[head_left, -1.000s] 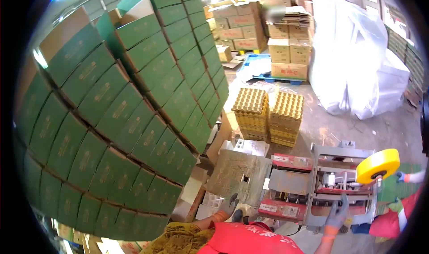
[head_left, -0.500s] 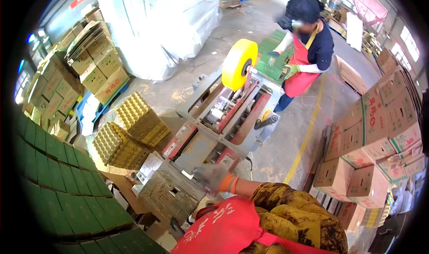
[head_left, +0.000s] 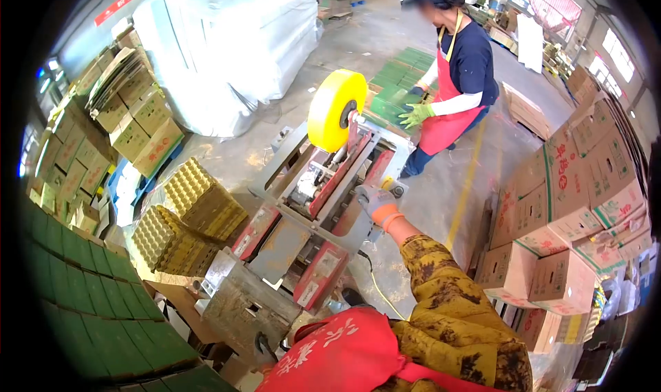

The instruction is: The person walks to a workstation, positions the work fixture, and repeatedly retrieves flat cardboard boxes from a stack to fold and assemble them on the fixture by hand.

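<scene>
My right hand (head_left: 377, 204), in a grey glove with an orange cuff, reaches out to the near right side of the carton-sealing machine (head_left: 286, 244). Its fingers are curled round the black crank handle on the machine's side, and the glove covers most of that handle. A big yellow tape roll (head_left: 336, 111) stands upright at the machine's far end. Closer to me, a worn grey-brown block (head_left: 251, 306) adjoins the machine bed. My left hand is out of sight, with the red apron (head_left: 337, 354) filling the lower middle.
Across the machine, a co-worker in a red apron (head_left: 446, 109) has gloved hands on a green carton (head_left: 392, 104). Egg trays (head_left: 200, 199) are stacked at left, near green cartons (head_left: 82, 282). Brown cartons (head_left: 558, 185) rise at right. A cable (head_left: 382, 289) trails across the floor.
My right hand has moved from over the near end of the machine, forward and right, onto the crank handle. The co-worker has straightened up. My view has shifted slightly.
</scene>
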`<state>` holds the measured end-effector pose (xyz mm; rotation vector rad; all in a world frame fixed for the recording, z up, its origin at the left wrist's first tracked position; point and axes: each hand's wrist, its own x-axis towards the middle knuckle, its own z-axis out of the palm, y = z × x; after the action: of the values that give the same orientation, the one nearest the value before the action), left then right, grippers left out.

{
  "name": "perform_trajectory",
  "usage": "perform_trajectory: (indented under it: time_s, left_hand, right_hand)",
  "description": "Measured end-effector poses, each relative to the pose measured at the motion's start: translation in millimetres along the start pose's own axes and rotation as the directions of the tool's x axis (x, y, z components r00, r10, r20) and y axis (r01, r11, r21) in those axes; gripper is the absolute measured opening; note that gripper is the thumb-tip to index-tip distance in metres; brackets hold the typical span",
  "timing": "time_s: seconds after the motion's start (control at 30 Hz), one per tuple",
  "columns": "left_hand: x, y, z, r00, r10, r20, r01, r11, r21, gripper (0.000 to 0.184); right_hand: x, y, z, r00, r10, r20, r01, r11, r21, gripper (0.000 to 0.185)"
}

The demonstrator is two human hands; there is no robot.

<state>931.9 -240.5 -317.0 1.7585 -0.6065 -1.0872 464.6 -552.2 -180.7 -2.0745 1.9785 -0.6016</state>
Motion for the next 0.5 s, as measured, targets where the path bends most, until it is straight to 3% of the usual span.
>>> perform_trajectory:
  time_s: [0.07,0.17,0.27,0.3,0.33,0.37,0.4,0.43,0.47,0.5]
  left_hand:
    - [-8.6,-0.4,13.0,1.0,-0.019,-0.023,0.019,1.0,-0.011,0.043]
    - [-18.5,-1.8,32.4,0.998,-0.05,-0.049,0.049,0.998,-0.026,0.043]
    - [-28.2,-1.0,48.5,0.995,-0.07,-0.073,0.067,0.997,-0.043,0.043]
    - [-32.6,-2.2,50.6,0.994,-0.072,-0.077,0.069,0.997,-0.042,0.043]
    - [-36.2,-3.0,54.2,0.994,-0.076,-0.08,0.073,0.996,-0.045,0.043]
    - [-40.5,-2.6,55.6,0.994,-0.079,-0.08,0.076,0.996,-0.044,0.042]
    - [-42.7,-1.7,59.3,0.994,-0.083,-0.076,0.08,0.996,-0.041,0.042]
    - [-44.2,0.5,62.9,0.993,-0.085,-0.082,0.081,0.995,-0.049,0.042]
    - [-46.9,0.7,64.3,0.993,-0.088,-0.085,0.083,0.995,-0.053,0.042]
    - [-47.3,1.7,65.1,0.992,-0.089,-0.088,0.084,0.995,-0.059,0.042]
  right_hand:
    - [19.0,0.7,0.9,0.998,0.049,0.028,-0.049,0.999,0.014,0.026]
    - [54.1,27.4,23.1,0.997,-0.01,-0.078,0.002,0.995,-0.103,0.02]
    - [98.9,54.4,24.5,0.995,0.102,0.01,-0.097,0.973,-0.211,0.022]
    - [112.6,71.8,26.9,0.996,0.07,0.049,-0.055,0.965,-0.258,0.025]
    - [116.5,86.9,24.3,0.997,0.042,-0.068,-0.044,0.999,-0.028,0.023]
    - [119.5,94.9,16.7,0.988,0.153,-0.035,-0.155,0.985,-0.073,0.022]
    - [122.4,110.0,9.0,0.995,0.044,-0.092,-0.043,0.999,0.02,0.019]
    - [106.3,81.2,-40.3,0.98,0.2,0.02,-0.201,0.978,0.052,0.03]
    - [116.9,121.5,-24.1,0.996,0.094,0.001,-0.094,0.995,0.023,0.03]
    - [108.7,115.3,-43.2,0.98,0.195,-0.036,-0.197,0.977,-0.083,0.025]
